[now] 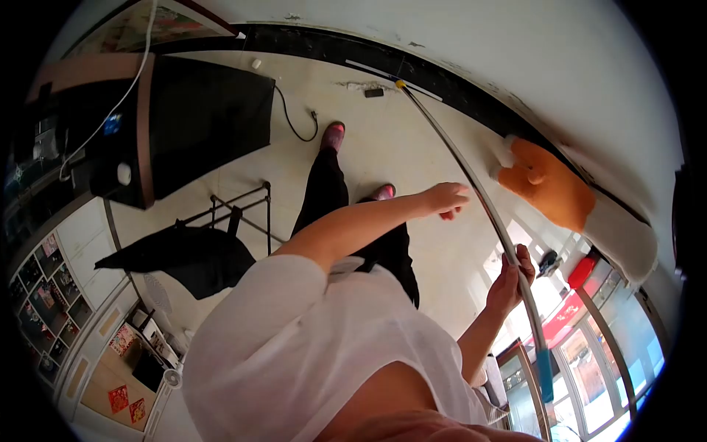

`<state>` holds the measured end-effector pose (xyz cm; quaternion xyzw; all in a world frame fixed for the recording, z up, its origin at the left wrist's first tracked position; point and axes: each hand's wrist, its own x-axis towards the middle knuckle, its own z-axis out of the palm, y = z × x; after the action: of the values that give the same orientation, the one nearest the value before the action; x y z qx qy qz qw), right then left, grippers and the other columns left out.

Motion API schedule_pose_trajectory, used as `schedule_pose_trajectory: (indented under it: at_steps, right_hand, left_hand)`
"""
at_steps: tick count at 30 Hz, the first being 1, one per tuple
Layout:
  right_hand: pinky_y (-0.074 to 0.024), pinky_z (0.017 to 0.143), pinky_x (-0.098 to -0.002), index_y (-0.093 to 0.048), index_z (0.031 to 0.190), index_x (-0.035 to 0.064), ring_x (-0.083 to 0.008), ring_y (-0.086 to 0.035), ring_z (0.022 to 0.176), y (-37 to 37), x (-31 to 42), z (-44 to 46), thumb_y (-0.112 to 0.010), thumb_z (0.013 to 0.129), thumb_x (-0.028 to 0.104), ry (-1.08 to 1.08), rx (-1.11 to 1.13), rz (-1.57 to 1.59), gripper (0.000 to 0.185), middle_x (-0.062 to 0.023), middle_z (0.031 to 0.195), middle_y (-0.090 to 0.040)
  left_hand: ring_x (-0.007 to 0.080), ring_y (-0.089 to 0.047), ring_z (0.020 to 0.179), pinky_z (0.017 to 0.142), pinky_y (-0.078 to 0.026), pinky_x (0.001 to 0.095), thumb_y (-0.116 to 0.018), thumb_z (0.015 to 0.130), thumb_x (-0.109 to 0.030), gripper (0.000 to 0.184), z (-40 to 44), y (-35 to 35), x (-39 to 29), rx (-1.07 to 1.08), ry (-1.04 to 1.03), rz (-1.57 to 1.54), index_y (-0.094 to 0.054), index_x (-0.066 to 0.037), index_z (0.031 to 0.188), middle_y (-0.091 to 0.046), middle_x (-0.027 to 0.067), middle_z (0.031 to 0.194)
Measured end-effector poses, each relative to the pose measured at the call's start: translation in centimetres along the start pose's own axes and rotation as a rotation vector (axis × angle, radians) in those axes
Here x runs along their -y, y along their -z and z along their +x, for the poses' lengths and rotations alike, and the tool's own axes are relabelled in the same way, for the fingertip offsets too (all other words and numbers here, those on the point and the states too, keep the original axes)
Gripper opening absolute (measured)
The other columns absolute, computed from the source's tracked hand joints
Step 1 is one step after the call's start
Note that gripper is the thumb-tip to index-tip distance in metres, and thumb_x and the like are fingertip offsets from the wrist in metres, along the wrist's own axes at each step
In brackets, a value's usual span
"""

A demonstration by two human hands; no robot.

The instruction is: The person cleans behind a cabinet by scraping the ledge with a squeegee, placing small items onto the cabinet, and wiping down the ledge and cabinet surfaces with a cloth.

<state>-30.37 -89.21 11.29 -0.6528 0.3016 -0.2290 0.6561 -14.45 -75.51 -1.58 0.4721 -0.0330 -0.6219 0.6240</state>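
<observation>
A long metal pole (479, 184) slants across the view, with a blue grip (545, 376) at its near end and a yellow joint (400, 85) at its far end. There a thin pale strip (368, 71) lies along the dark skirting; whether it is a squeegee or a mop head I cannot tell. My right hand (507, 286) is wrapped round the pole above the grip. My left hand (445, 200) hovers beside the pole, apart from it, empty, fingers loosely bent and spread. Near the joint, a small black block (374, 93) and pale debris (357, 86) lie on the floor.
An orange and white plush thing (552, 184) lies against the wall at the right. A large black cabinet or appliance (206, 110) stands at the left, with a cord and plug (314, 116) on the floor. A black folding chair (191, 258) is beside my legs.
</observation>
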Motion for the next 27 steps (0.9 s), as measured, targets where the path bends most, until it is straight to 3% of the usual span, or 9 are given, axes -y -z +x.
schedule_pose_trajectory:
  at_steps: [2,4,6,7,12,15,18,22,27]
  right_hand:
    - [-0.0422,0.088,-0.0345,-0.047,0.099,0.0053,-0.0256,-0.043,0.111,-1.0,-4.9,1.8,-0.05,0.081,0.006,0.012,0.002,-0.114,0.018,-0.018,0.119,-0.044]
    - [-0.0346,0.093,-0.0373,-0.049,0.093,0.0048,-0.0271,-0.042,0.113,-3.2,-8.2,4.1,-0.051,0.08,0.005,-0.026,-0.023,-0.066,0.014,-0.0192,0.117,-0.046]
    - [-0.028,0.097,-0.0391,-0.05,0.087,0.006,-0.028,-0.041,0.113,-4.8,-11.0,6.5,-0.052,0.08,0.009,0.035,-0.023,-0.015,0.008,-0.0201,0.115,-0.049]
    - [-0.0298,0.096,-0.0426,-0.051,0.086,0.0066,-0.0301,-0.042,0.112,-4.9,-12.6,7.9,-0.052,0.082,0.015,0.109,0.001,-0.047,0.009,-0.0219,0.114,-0.048]
    - [-0.0326,0.092,-0.0546,-0.055,0.088,0.0109,-0.034,-0.044,0.11,-5.3,-16.6,13.0,-0.051,0.082,0.034,0.362,-0.006,0.073,0.024,-0.0185,0.111,-0.051]
    - [-0.0301,0.094,-0.0561,-0.059,0.098,0.0145,-0.033,-0.046,0.108,-1.4,-17.6,14.9,-0.045,0.084,0.039,0.428,0.203,0.336,0.032,-0.0165,0.111,-0.052]
    - [-0.0246,0.096,-0.0569,-0.058,0.104,0.0064,-0.0354,-0.047,0.105,0.2,-16.5,16.4,-0.038,0.083,0.044,0.503,0.3,0.265,0.048,-0.0214,0.109,-0.053]
    - [-0.0261,0.095,-0.0505,-0.056,0.098,-0.0121,-0.0401,-0.049,0.099,1.7,-15.7,15.4,-0.042,0.073,0.034,0.455,-0.006,0.241,0.054,-0.0294,0.101,-0.054]
    - [-0.0312,0.087,-0.0485,-0.062,0.091,-0.0051,-0.037,-0.054,0.089,-0.1,-16.6,13.6,-0.048,0.072,0.033,0.408,-0.068,0.243,0.045,-0.0231,0.093,-0.06]
  left_hand:
    - [0.0135,-0.053,0.054,0.047,-0.045,0.0249,-0.049,0.081,-0.025,0.035,0.7,8.1,3.0,-0.006,0.044,0.011,-0.049,-0.002,0.108,-0.053,0.006,0.075]
    - [0.0127,-0.053,0.055,0.05,-0.046,0.0279,-0.048,0.082,-0.024,0.027,1.5,17.9,7.3,-0.283,0.011,0.096,-0.055,-0.007,0.103,-0.055,0.0013,0.071]
    - [0.0207,-0.06,0.063,0.057,-0.048,0.0323,-0.047,0.081,-0.023,0.023,1.9,27.4,10.1,-0.686,-0.118,0.856,-0.059,-0.006,0.091,-0.062,0.0109,0.08]
    - [0.0279,-0.058,0.082,0.071,-0.046,0.0379,-0.046,0.079,-0.021,0.021,1.7,30.9,10.1,-0.718,0.072,0.862,-0.06,-0.01,0.09,-0.062,0.0108,0.087]
    - [0.0305,-0.054,0.088,0.076,-0.044,0.0393,-0.049,0.077,-0.019,0.021,8.7,42.2,14.3,-0.757,0.153,1.155,-0.059,-0.008,0.091,-0.057,0.0163,0.092]
    - [0.0331,-0.053,0.088,0.077,-0.043,0.0407,-0.051,0.076,-0.018,0.021,15.2,44.9,17.0,-0.705,0.043,1.299,-0.056,-0.007,0.093,-0.053,0.0172,0.095]
    - [0.0332,-0.053,0.087,0.075,-0.045,0.0418,-0.053,0.076,-0.019,0.024,20.4,46.5,18.5,-0.641,-0.057,1.393,-0.053,-0.007,0.097,-0.051,0.0158,0.096]
    - [0.0322,-0.052,0.089,0.072,-0.048,0.0406,-0.057,0.075,-0.02,0.035,24.6,46.8,20.2,-0.644,-0.09,1.491,-0.046,-0.004,0.103,-0.05,0.0159,0.097]
    - [0.0314,-0.052,0.091,0.071,-0.049,0.0393,-0.057,0.073,-0.019,0.038,26.1,47.5,20.7,-0.666,-0.038,1.614,-0.044,-0.001,0.104,-0.048,0.0174,0.099]
